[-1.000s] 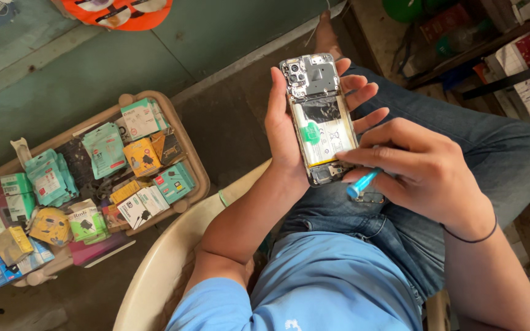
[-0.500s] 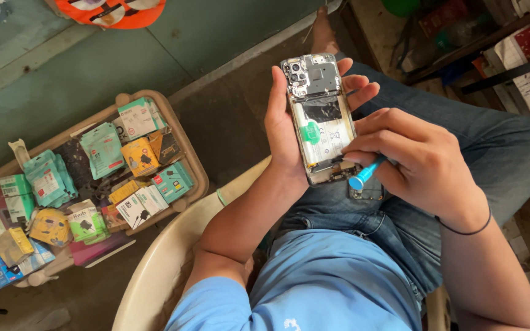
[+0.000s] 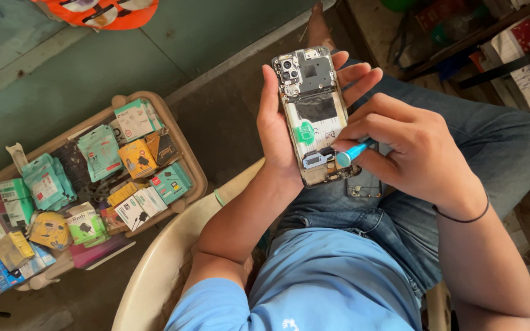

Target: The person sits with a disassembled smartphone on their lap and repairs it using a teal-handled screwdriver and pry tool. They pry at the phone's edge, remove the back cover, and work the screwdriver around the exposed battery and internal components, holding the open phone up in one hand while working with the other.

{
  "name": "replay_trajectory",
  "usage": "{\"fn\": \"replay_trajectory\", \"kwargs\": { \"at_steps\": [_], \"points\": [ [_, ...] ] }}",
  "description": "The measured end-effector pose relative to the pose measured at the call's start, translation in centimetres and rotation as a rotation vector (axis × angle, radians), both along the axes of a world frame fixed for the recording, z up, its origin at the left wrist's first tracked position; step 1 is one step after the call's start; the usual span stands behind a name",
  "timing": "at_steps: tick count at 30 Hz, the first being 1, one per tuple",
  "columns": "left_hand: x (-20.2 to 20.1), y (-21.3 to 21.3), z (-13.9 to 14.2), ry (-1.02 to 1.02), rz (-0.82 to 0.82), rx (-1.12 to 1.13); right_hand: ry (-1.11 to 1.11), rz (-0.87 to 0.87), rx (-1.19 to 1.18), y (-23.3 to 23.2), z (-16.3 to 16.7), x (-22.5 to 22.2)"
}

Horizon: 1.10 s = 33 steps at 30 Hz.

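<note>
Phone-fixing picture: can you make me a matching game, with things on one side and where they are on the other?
Things:
1. opened phone
2. blue-tipped tool
3. small packets
4. black band

Places:
A. on the right wrist
B. in the tray on the floor
C. in the left hand
D. in the right hand, tip at the phone's lower end

Pairs: 1-C, 2-D, 3-B, 4-A

A single head-worn camera looks steeply down from just above the person's chest and lap. It sits close to the hands, which fill the upper middle; the floor and a tray (image 3: 186, 159) lie farther left.
</note>
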<state>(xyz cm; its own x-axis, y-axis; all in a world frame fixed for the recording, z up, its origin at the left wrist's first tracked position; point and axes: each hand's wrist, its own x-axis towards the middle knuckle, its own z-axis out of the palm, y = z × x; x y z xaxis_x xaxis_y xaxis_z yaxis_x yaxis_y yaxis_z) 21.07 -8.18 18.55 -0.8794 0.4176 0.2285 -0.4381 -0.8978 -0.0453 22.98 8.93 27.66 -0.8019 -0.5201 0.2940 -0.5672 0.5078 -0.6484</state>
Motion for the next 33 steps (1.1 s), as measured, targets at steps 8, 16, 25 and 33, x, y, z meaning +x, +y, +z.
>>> {"fn": "replay_trajectory", "kwargs": {
  "at_steps": [8, 16, 25, 33],
  "points": [
    [0.1, 0.2, -0.1, 0.016, -0.008, 0.0, 0.04, -0.049, 0.054, -0.3, 0.3, 0.5],
    [0.3, 0.0, -0.4, 0.034, -0.048, 0.048, 0.091, -0.262, -0.211, 1.2, -0.7, 2.6],
    [-0.1, 0.0, -1.0, 0.044, -0.058, 0.061, -0.366, -0.32, -1.368, 2.8, -6.4, 5.2],
    [0.1, 0.0, -1.0, 0.031, -0.063, 0.06, -0.561, -0.352, -1.406, 3.3, -8.9, 8.8]
  ]
}}
